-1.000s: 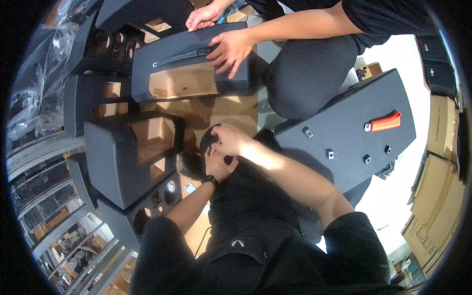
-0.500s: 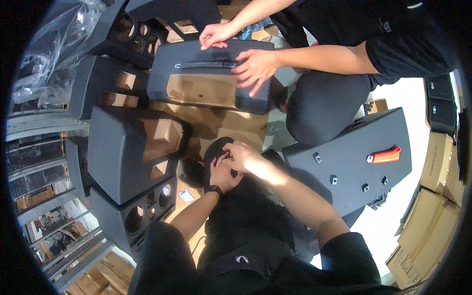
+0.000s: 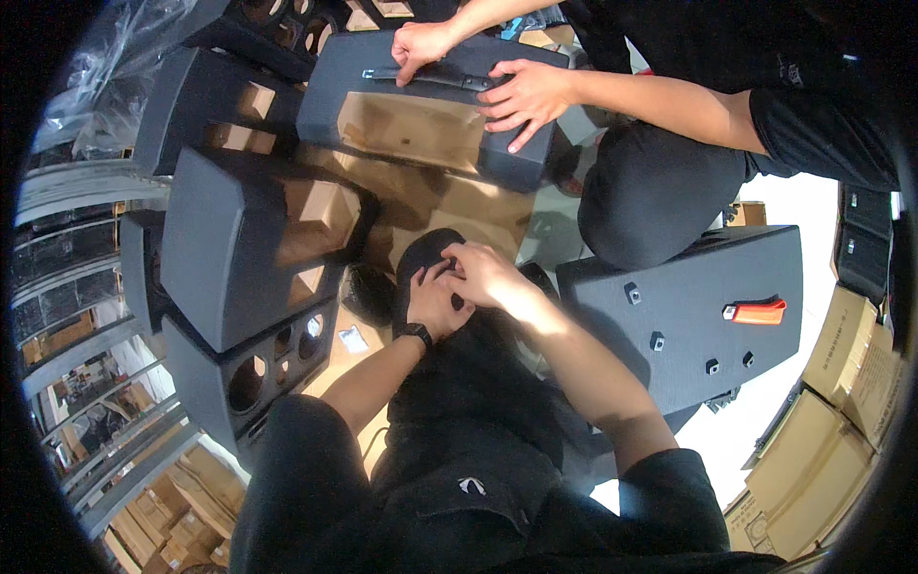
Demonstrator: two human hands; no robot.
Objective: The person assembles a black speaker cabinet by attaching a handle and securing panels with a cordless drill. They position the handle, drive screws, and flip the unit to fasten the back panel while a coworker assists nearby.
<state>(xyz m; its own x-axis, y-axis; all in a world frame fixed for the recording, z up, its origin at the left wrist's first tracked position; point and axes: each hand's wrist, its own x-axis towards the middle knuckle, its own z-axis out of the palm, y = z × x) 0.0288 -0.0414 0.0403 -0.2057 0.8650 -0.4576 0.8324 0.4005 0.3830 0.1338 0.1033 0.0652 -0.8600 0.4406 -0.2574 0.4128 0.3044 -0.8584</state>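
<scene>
My left hand (image 3: 438, 304), with a black watch (image 3: 417, 333) on its wrist, lies on my black-clad knee (image 3: 430, 245), fingers apart and thumb out. Over its fingers bends my right hand (image 3: 486, 275), its fingertips drawn together against the left ones. Whether something small is between them is hidden. Beyond my knee a black speaker cabinet (image 3: 325, 115) with a wide front opening lies on cardboard. A co-worker's hand (image 3: 421, 48) presses on the black strap handle (image 3: 430, 77) along its top, and the co-worker's other hand (image 3: 526, 96) rests at the handle's right end.
More open black cabinets (image 3: 206, 249) stand stacked at the left, beside metal shelving (image 3: 96, 335). On the right, an orange-handled cutter (image 3: 760, 312) lies on a black panel (image 3: 688, 277) with small square fittings. Cardboard boxes (image 3: 808, 450) fill the far right.
The view has shifted, so the cabinets sit higher in the picture. The co-worker's left-side hand has come down onto the strap handle. My hands stay together on my knee.
</scene>
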